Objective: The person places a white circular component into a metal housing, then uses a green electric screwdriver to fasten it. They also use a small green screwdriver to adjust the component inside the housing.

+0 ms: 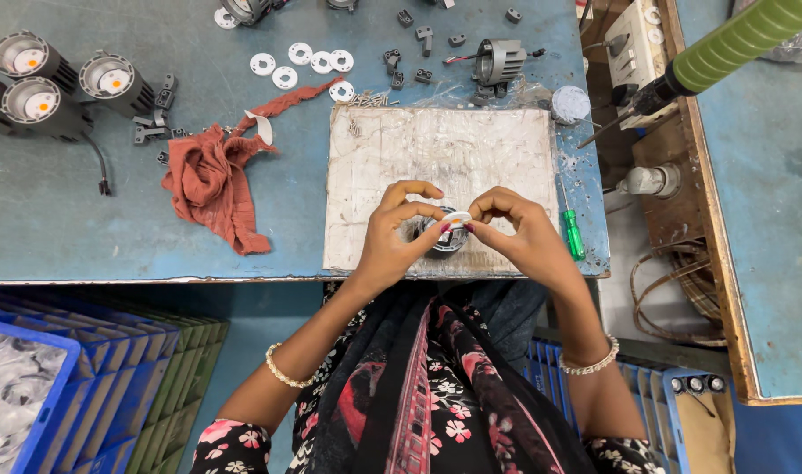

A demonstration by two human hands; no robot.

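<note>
Both hands are pinching a white ring (pixel 456 218), left hand (pixel 392 241) and right hand (pixel 517 230), directly over the dark round housing (pixel 443 239) lying between them.

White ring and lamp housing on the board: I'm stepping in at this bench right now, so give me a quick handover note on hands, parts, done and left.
Left hand: steadies the dark round lamp housing on the worn white board.
Right hand: pinches a white ring just above the housing, with left fingertips also on it.
Parts: spare white rings and small grey brackets at the bench's far side; four assembled housings far left; green screwdriver right of the board.
Done: housing positioned.
Left: ring not seated yet.
</note>
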